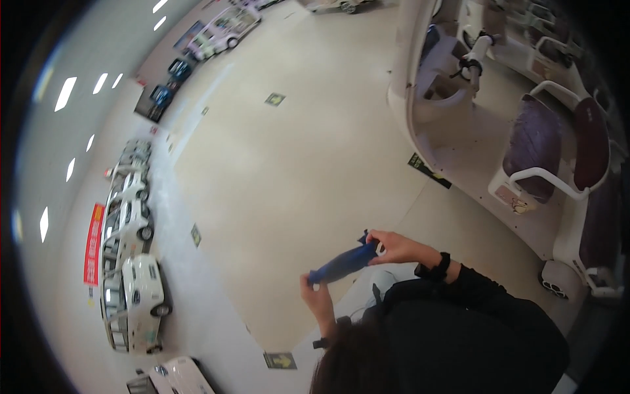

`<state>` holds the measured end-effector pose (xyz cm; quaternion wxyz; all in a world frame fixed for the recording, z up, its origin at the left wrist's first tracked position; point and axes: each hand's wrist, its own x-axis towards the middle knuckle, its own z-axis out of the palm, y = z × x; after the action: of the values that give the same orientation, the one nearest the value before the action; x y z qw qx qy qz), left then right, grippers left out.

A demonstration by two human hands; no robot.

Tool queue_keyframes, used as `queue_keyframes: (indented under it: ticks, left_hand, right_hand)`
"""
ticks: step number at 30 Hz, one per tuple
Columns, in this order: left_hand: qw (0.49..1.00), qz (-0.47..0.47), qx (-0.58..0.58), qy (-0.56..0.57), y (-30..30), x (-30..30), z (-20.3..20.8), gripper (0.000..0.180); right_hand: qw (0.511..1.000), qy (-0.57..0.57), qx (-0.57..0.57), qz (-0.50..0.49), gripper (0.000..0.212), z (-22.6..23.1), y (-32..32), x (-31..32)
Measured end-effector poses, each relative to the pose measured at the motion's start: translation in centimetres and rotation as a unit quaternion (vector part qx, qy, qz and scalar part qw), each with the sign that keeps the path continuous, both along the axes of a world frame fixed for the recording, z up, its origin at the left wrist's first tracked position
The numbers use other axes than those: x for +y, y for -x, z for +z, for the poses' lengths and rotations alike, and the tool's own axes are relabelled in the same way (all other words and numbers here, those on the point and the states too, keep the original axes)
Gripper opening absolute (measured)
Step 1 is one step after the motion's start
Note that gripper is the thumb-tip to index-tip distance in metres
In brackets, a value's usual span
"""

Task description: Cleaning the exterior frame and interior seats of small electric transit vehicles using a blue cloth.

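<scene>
Blue cloth (pixel 344 264) held in air above pale floor (pixel 282 177), bunched lengthwise; seems neither spread flat nor set down yet. Left hand (pixel 317 299) closed on left end, right hand (pixel 398 248) pinching right end; fingertips partly hidden.

Blue object (pixel 344 264): blurred, its exact kind indistinct. Left forearm (pixel 327 326): largely hidden behind dark hair (pixel 353 364). White vehicle (pixel 176 377): cropped by the lower edge. Pale vehicle (pixel 338 6): cropped by the upper edge. Red banner (pixel 93 244): lettering too small to read. Rightmost seat (pixel 602 220): partly lost in shadow.
</scene>
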<state>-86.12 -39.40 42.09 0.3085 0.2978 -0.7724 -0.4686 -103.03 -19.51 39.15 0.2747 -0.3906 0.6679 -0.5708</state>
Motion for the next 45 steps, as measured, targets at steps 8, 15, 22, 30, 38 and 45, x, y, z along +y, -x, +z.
queue_keyframes:
  ticks: [8, 15, 22, 30, 38, 45]
  left_hand:
    - [0.979, -0.192, -0.056, -0.029, 19.7, -7.9, -5.4, 0.018]
    - [0.879, -0.448, -0.111, 0.12, 39.2, -16.2, -3.6, 0.025]
    - [0.802, -0.573, -0.055, 0.159, 55.4, -19.4, -1.1, 0.02]
    - [0.733, -0.669, -0.018, 0.124, 69.9, -12.7, -0.5, 0.023]
    - [0.632, -0.766, -0.038, 0.114, 81.3, -8.1, 0.8, 0.022]
    - [0.611, -0.768, -0.116, 0.152, 92.3, -10.2, -2.0, 0.024]
  right_hand:
    - [0.973, -0.134, -0.049, -0.183, 0.023, -5.8, 11.6, -1.4]
    - [0.868, -0.1, -0.038, -0.485, 0.017, -4.9, 22.6, -7.9]
    - [0.743, 0.025, -0.148, -0.652, 0.012, 1.0, 32.3, -14.4]
    - [0.514, 0.024, 0.23, -0.826, 0.02, 3.3, 43.8, -11.5]
    - [0.38, -0.226, 0.524, -0.728, 0.018, -2.1, 57.6, -6.2]
    - [0.51, -0.397, 0.437, -0.626, 0.015, -11.0, 57.8, -9.7]
